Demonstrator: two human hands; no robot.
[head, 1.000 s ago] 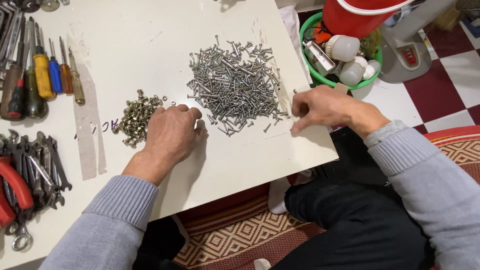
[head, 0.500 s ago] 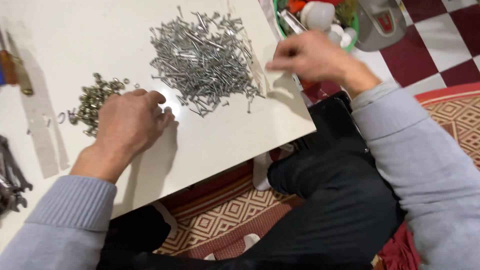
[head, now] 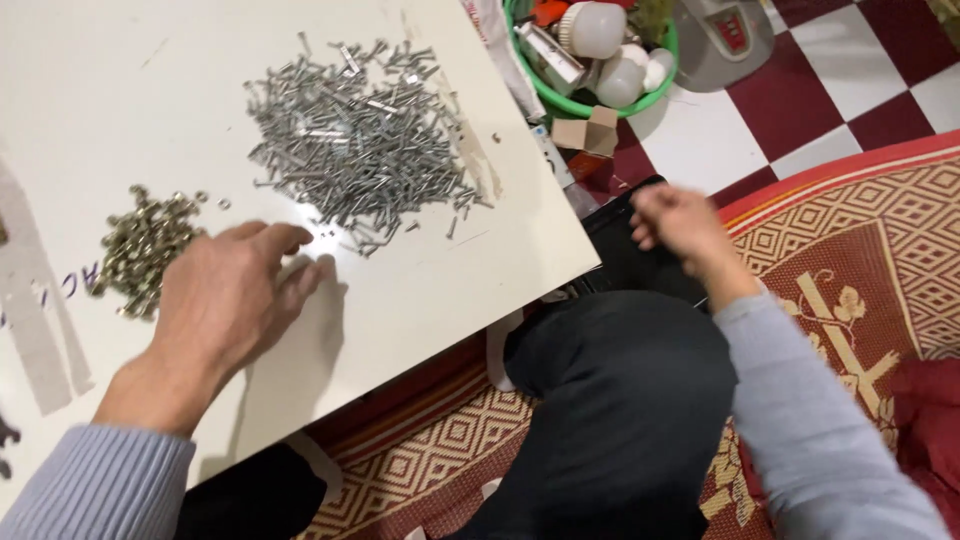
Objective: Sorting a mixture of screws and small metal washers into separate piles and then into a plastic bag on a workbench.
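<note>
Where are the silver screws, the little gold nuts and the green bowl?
screws (head: 355, 150): head view, middle of the silver pile.
nuts (head: 145, 250): head view, middle of the gold heap.
bowl (head: 580, 104): head view, on its green front rim.

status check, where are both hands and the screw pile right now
Left hand flat on white table, between brass nuts and screw pile. Right hand off the table, loosely closed above the lap. Nothing blocks the pile.

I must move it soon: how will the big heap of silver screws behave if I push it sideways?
The heap of silver screws will probably spread, not slide whole: the pieces lie loose and tangled. Strays at its edge suggest some will roll across the smooth white table.
</note>
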